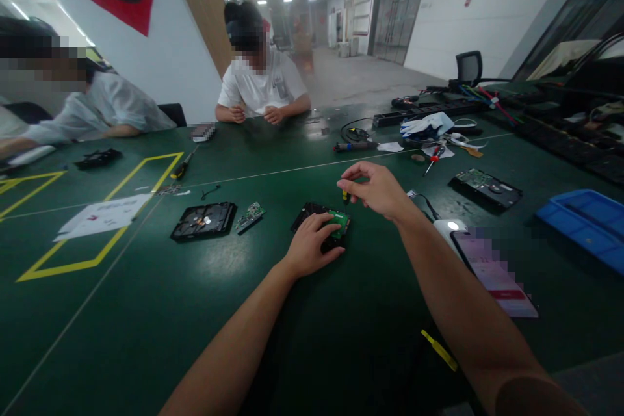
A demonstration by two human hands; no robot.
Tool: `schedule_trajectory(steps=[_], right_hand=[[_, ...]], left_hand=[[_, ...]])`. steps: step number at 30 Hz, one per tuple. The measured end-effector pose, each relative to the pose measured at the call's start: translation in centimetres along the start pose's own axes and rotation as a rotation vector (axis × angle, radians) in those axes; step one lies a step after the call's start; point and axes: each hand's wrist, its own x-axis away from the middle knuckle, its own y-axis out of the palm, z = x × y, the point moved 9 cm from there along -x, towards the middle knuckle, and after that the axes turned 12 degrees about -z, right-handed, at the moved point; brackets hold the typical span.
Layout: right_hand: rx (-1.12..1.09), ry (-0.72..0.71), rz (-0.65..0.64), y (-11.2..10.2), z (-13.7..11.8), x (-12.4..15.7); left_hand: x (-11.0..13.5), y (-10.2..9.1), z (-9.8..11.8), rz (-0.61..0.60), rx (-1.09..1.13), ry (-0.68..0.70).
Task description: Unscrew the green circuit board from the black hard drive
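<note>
A black hard drive with a green circuit board (341, 217) lies on the dark green table in front of me. My left hand (314, 242) is laid over it, fingers on the board and thumb along the near edge. Above the drive's right end, my right hand (366, 187) pinches a small yellow and black screwdriver (346, 197), held upright with its tip pointing down at the board. The tip is too small to tell whether it touches a screw. Left of the drive lie a loose circuit board (250, 217) and another black hard drive (203, 221).
At right are a third hard drive (486, 188), a blue tray (585, 224) and a phone (497, 276) near my right forearm. A red screwdriver (435, 156) and gloves (426, 125) lie farther back. Two people sit across the table; paper (100, 216) lies left.
</note>
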Motion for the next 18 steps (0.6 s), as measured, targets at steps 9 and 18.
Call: schedule_trajectory(steps=[9,18], right_hand=[[0.001,0.021,0.063,-0.39,0.27,0.12],[0.016,-0.062,0.008,-0.17,0.68,-0.53]], left_hand=[[-0.04,-0.06,0.05,0.005,0.016,0.007],[-0.03,-0.01,0.01,0.001,0.005,0.007]])
